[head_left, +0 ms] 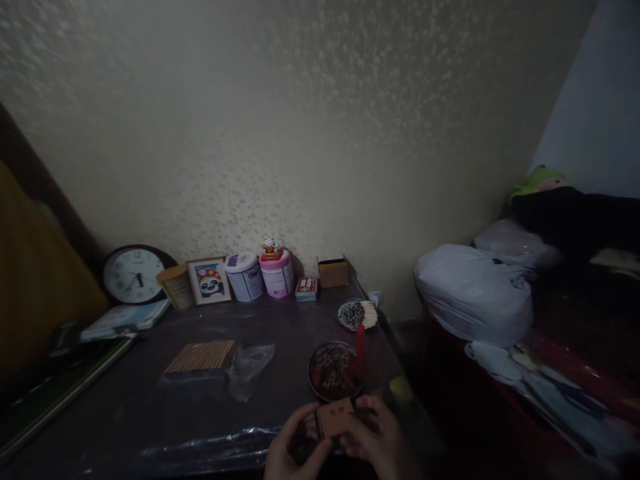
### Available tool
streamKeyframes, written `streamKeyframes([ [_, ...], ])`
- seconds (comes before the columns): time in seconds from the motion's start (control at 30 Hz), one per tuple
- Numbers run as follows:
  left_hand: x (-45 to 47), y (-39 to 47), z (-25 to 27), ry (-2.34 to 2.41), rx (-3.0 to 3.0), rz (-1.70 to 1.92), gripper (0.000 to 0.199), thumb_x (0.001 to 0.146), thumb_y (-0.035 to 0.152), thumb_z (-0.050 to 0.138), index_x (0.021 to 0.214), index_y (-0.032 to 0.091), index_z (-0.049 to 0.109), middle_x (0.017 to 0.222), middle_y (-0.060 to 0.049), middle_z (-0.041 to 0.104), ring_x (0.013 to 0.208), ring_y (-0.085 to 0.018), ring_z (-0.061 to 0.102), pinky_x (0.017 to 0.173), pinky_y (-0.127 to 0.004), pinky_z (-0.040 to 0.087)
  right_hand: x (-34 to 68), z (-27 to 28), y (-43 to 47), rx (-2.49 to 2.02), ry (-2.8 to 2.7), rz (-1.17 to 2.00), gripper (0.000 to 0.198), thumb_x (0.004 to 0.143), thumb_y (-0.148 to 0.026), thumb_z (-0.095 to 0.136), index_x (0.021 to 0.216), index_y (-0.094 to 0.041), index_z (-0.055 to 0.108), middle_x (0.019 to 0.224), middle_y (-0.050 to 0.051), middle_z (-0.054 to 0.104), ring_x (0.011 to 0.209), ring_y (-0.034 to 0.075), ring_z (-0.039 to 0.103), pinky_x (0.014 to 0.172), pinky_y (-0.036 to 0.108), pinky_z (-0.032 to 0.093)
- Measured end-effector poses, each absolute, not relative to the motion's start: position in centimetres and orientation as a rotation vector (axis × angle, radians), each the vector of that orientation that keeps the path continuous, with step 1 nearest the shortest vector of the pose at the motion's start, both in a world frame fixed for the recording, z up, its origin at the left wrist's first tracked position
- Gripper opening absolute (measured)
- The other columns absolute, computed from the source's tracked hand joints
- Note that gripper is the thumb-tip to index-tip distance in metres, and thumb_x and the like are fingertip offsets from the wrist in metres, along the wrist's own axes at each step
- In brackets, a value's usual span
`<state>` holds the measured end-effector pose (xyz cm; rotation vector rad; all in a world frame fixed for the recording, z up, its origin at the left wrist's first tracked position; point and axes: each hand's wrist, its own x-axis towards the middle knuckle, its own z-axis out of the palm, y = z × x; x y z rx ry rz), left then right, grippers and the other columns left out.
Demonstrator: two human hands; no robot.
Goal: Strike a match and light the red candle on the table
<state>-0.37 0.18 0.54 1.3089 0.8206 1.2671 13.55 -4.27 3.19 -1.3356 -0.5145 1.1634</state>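
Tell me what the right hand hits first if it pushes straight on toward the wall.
The right hand, holding a small brown box together with the left hand, points up the table. Its first contact would likely be the round dish of dark bits with a red stick, though depth is hard to judge.

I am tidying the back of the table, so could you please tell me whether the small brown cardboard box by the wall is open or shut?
Open: the small brown cardboard box has its top flap raised.

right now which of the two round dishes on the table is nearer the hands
The dark-filled dish beside the red stick, just beyond the hands; the bead dish sits farther back.
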Motion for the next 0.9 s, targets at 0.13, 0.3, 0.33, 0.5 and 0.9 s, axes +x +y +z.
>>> streamKeyframes([
  [0.13,-0.4,0.3,0.8,0.738,1.249,1.241,0.042,0.060,0.044,0.080,0.095,0.022,0.070,0.088,-0.006,0.075,0.080,-0.019,0.068,0.072,-0.023,0.051,13.6,3.6,-4.4,-1.346,-0.631,1.144,0.064,0.065,-0.041,0.071,0.116,-0.014,0.043,0.071,0.001,0.068,0.055,0.013,0.061,0.051,0.024,0.050],
  [0.3,-0.5,0.3,1.3,0.679,1.189,1.231,0.041,0.059,0.040,0.082,0.093,0.020,0.071,0.086,-0.009,0.075,0.079,-0.021,0.069,0.070,-0.026,0.053,13.6,4.5,-4.5,-1.314,-0.659,1.171,0.062,0.066,-0.043,0.066,0.115,-0.010,0.049,0.069,0.001,0.064,0.051,0.010,0.055,0.049,0.022,0.047],
  [0.33,-0.5,0.3,1.4,0.682,1.183,1.229,0.041,0.059,0.039,0.082,0.093,0.020,0.071,0.086,-0.009,0.075,0.079,-0.022,0.069,0.071,-0.027,0.053,13.6,4.5,-4.5,-1.321,-0.656,1.165,0.061,0.065,-0.043,0.067,0.114,-0.010,0.051,0.069,0.001,0.064,0.051,0.010,0.055,0.050,0.023,0.047],
  [0.5,-0.9,0.6,1.8,0.720,1.140,1.244,0.044,0.058,0.039,0.083,0.095,0.017,0.071,0.090,-0.012,0.075,0.082,-0.024,0.069,0.075,-0.029,0.054,13.8,4.4,-4.7,-1.348,-0.686,1.118,0.058,0.066,-0.047,0.066,0.109,-0.010,0.053,0.075,0.004,0.066,0.053,0.010,0.055,0.052,0.024,0.049],
  [0.9,-1.7,1.5,2.2,0.625,0.822,1.131,0.045,0.057,0.034,0.085,0.099,0.022,0.072,0.097,-0.011,0.074,0.079,-0.020,0.069,0.070,-0.024,0.052,12.9,3.6,-4.5,-1.315,-0.804,1.151,0.058,0.058,-0.041,0.073,0.104,-0.012,0.052,0.087,0.009,0.069,0.056,0.011,0.057,0.052,0.023,0.048],
])
